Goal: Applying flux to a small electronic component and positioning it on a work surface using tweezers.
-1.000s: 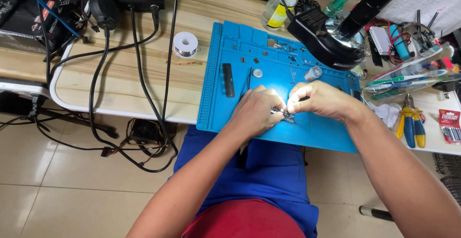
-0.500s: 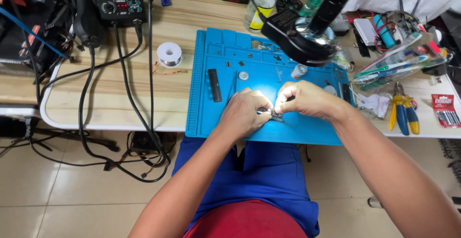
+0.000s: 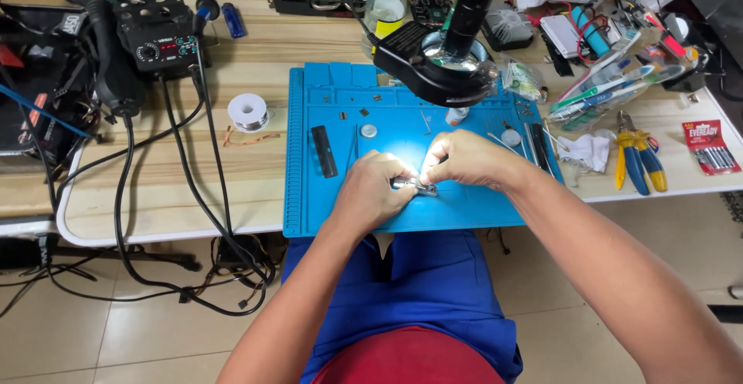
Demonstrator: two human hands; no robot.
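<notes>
Both of my hands meet over the blue work mat (image 3: 480, 206), under bright lamp light. My left hand (image 3: 375, 190) and my right hand (image 3: 464, 159) pinch a small metal part (image 3: 414, 188) between their fingertips, just above the mat. The part is mostly hidden by my fingers, so its shape is unclear. A black ring-lamp magnifier (image 3: 433, 63) hangs over the far side of the mat. A black bar-shaped piece (image 3: 324, 151) and a coin cell (image 3: 368, 130) lie on the mat to the left of my hands.
A solder spool (image 3: 248, 111) and a soldering station (image 3: 159, 39) with black cables stand to the left. To the right lie yellow-and-blue pliers (image 3: 636, 159), a white cloth (image 3: 586, 152), a battery pack (image 3: 708, 148) and a clear tray of tools (image 3: 611, 82). A glass flask (image 3: 387, 5) stands behind.
My view has shifted, so the desk sits further right in the frame. Both hands stay together on the small part over the mat.
</notes>
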